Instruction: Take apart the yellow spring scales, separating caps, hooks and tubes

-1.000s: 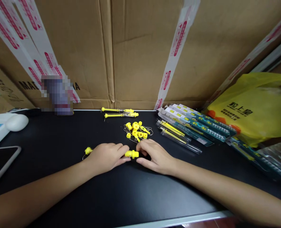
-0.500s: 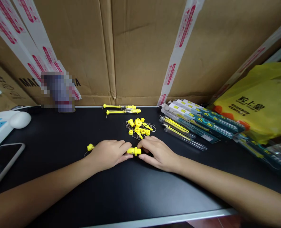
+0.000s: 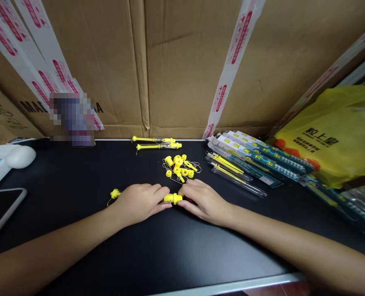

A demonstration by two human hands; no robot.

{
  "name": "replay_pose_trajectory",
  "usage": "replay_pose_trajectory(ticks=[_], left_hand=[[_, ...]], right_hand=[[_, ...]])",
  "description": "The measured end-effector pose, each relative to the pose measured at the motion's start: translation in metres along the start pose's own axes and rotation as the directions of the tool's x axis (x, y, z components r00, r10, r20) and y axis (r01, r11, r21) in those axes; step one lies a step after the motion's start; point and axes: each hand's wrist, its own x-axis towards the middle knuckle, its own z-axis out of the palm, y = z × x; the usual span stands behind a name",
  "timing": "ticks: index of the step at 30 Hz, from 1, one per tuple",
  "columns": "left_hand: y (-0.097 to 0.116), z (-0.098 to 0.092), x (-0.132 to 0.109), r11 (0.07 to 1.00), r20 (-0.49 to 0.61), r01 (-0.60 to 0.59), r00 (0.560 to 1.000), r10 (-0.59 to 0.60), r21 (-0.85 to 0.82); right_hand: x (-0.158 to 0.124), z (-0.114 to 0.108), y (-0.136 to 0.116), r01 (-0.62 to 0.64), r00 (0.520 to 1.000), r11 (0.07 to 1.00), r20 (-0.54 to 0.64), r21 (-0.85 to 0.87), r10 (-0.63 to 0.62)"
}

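Both hands rest on the black table (image 3: 176,246), closed round one long yellow tool. My left hand (image 3: 141,202) covers its middle, and the tool's far yellow end (image 3: 115,193) pokes out to the left. Its yellow cap (image 3: 172,198) shows between the hands, where the fingertips of my right hand (image 3: 202,199) pinch it. Just behind the hands lies a small heap of yellow caps and wire clips (image 3: 180,167). Two finished yellow tools (image 3: 158,143) lie side by side near the cardboard wall.
Packaged tools in clear tubes and teal cards (image 3: 250,162) fan out at the right. A yellow plastic bag (image 3: 333,135) sits beyond them. A phone (image 3: 0,209), a white mouse (image 3: 20,156) and a power strip are at the left. Taped cardboard boxes (image 3: 182,65) close off the back.
The hands have hardly moved and keep hold of the yellow tool. The view has shifted slightly with my head.
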Motion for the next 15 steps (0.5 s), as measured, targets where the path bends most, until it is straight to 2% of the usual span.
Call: replay_pose_trajectory(ticks=[9,15], left_hand=[[0.0001,0.0000,-0.0001,1.000,-0.009,0.009,1.000,-0.009,-0.004],[0.0001,-0.0022,0.0002,1.000,0.006,0.011,1.000,-0.011,-0.007]], right_hand=[[-0.0001,-0.0020,-0.0015,-0.024,0.999,1.000,-0.026,0.002,0.024],[0.0000,0.0004,0.0002,0.010,1.000,1.000,-0.020,-0.002,-0.010]])
